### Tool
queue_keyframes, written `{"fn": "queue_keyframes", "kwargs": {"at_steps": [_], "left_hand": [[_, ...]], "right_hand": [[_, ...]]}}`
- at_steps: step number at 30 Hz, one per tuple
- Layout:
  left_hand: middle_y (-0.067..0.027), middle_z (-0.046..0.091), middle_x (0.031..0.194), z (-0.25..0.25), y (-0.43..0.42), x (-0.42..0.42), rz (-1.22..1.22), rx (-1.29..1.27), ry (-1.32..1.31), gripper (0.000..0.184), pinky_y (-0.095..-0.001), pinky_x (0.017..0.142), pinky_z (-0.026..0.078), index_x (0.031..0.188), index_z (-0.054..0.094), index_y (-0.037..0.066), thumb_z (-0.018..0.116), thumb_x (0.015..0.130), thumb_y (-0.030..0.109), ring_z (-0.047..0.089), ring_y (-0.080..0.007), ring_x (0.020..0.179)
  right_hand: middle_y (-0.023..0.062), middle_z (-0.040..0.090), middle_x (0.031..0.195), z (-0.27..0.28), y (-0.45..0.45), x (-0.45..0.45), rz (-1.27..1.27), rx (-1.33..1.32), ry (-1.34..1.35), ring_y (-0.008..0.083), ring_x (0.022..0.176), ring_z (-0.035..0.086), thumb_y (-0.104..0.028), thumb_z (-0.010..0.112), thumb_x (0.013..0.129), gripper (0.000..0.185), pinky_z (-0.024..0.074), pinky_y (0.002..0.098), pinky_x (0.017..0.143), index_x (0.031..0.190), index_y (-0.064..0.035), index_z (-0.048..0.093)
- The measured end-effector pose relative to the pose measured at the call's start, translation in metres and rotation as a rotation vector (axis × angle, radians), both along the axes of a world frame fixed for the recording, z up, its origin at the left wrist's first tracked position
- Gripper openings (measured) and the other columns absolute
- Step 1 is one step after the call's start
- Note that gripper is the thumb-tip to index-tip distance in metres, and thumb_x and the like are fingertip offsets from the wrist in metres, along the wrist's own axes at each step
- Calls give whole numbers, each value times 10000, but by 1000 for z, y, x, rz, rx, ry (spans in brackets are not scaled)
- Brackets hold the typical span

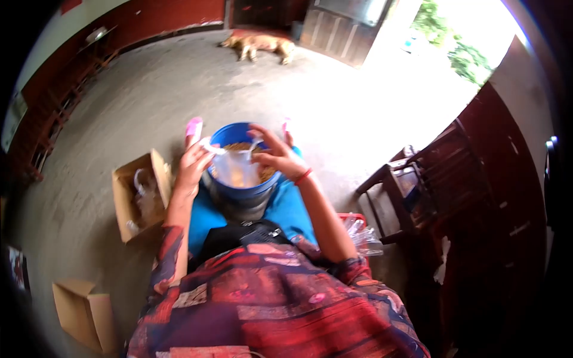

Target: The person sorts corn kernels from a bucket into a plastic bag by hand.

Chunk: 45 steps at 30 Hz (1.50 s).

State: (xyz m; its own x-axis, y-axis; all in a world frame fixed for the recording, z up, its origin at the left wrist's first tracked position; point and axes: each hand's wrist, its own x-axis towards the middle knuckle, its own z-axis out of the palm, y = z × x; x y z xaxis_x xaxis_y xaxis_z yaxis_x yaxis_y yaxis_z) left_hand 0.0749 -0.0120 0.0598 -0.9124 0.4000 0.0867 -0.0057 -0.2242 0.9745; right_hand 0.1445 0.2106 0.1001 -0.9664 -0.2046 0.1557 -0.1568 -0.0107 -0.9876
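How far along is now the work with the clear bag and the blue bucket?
Done: the clear bag looks partly filled. In hand: the left hand and right hand handle its top. Left: probably closing it, since it looks open, and bagging the brown pieces in the blue bucket.

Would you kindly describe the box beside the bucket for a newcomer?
From the blue bucket between the person's legs, look just left on the floor. The open cardboard box there shows clear plastic inside; the other box, lower left, shows none.
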Motion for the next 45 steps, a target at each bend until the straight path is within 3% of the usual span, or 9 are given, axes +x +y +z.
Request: {"fn": "queue_keyframes", "kwargs": {"at_steps": [3, 6, 10, 12, 14, 20, 31, 37, 45], "left_hand": [[-41, 577, 1050, -4, -4, -3, -19, 5, 22, 413, -194, 723, 420, 1217, 434, 34, 539, 823, 101, 533, -78, 897], [-43, 579, 1043, -1, -3, 2, -9, 26, 16, 415, -201, 750, 408, 1228, 424, 45, 529, 833, 119, 531, -82, 909], [-101, 597, 985, 0, 0, 3, 64, 75, -2, 362, -203, 700, 442, 1155, 453, -15, 526, 806, 51, 566, -110, 857], [-92, 598, 979, 1, -3, 0, 72, 76, 11, 343, -195, 686, 432, 1147, 464, -14, 515, 812, 42, 561, -98, 850], [-29, 584, 1037, 1, -6, -2, 14, 3, 44, 360, -201, 744, 398, 1191, 467, 64, 514, 839, 123, 531, -70, 910], [-2, 603, 886, 15, 8, -3, 39, -85, 175, 181, -178, 738, 390, 945, 632, 5, 549, 830, 118, 516, -48, 786], [-65, 597, 890, 46, 31, -13, 75, -284, 396, 170, -225, 641, 493, 928, 618, -29, 587, 792, 69, 599, -120, 685], [-175, 491, 1180, -1, 32, -31, -37, -623, 612, 828, -326, 933, 366, 1294, 321, 33, 746, 610, 225, 453, -257, 1129], [-126, 611, 874, -116, 63, -43, -96, -437, 247, 344, -335, 746, 436, 1021, 558, 14, 540, 815, 289, 584, -217, 844]], "right_hand": [[235, 517, 1077, -65, 29, -15, -127, 1215, 326, 287, 812, 599, -217, 647, 691, 735, 475, 444, 644, 1302, -69, 267], [125, 608, 852, 14, -12, 14, 403, 652, -314, 169, 566, 575, -96, 539, 766, 641, 453, 261, 518, 1325, -71, 226], [114, 494, 1143, 15, -18, 5, 217, -67, -40, 105, 760, 559, -12, 533, 775, 645, 451, 194, 562, 1335, -102, 226], [145, 472, 1189, -6, -8, -7, -57, 152, 57, 180, 813, 590, -30, 554, 743, 673, 487, 272, 641, 1331, -104, 235], [212, 521, 1090, -34, 5, -16, -272, 1165, 370, 317, 851, 587, -109, 656, 638, 711, 465, 395, 752, 1274, -85, 339], [-32, 441, 582, -8, -7, 0, 40, 460, 148, 33, 515, 419, -3, 559, 750, 423, 346, 193, 473, 1161, -57, 474], [70, 600, 622, -17, -19, -50, -215, 477, 55, 127, 578, 579, -194, 502, 804, 207, 466, 272, 550, 791, -33, 631], [83, 605, 622, -7, -21, -74, -234, 482, 321, 183, 601, 602, -198, 453, 817, 222, 462, 297, 577, 753, -49, 604], [124, 566, 674, -1, -27, -56, -315, 590, 462, 202, 651, 567, -96, 502, 797, 156, 451, 301, 593, 933, -58, 569]]}}
